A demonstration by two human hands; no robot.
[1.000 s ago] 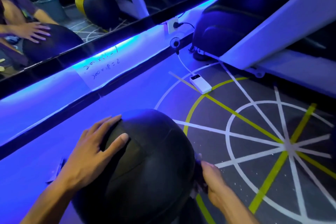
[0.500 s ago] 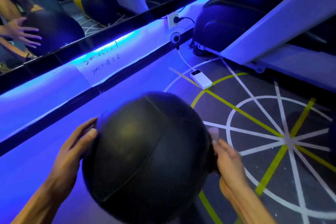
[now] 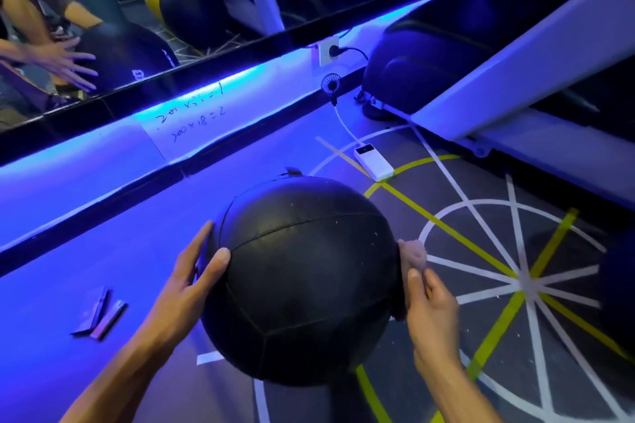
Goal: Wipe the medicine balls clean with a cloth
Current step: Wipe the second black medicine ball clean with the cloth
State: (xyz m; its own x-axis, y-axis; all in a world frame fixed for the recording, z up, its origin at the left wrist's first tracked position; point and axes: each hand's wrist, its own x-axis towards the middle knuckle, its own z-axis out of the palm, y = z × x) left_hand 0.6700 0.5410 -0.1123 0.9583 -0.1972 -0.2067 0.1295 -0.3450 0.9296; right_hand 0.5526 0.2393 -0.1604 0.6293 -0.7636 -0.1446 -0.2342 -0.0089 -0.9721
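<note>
On the marked floor, large black leather medicine ball point(image 3: 302, 282): likely heavy, slick. Left hand point(image 3: 187, 285) spread flat, steadying; right hand point(image 3: 431, 309) pinches small pinkish cloth point(image 3: 414, 252) against its side.

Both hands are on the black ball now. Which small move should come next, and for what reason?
Probably draw the cloth up over the top of the medicine ball. The right hand presses it against the ball's right side only, the left hand steadies the other side, and pale specks show on the upper surface.
</note>
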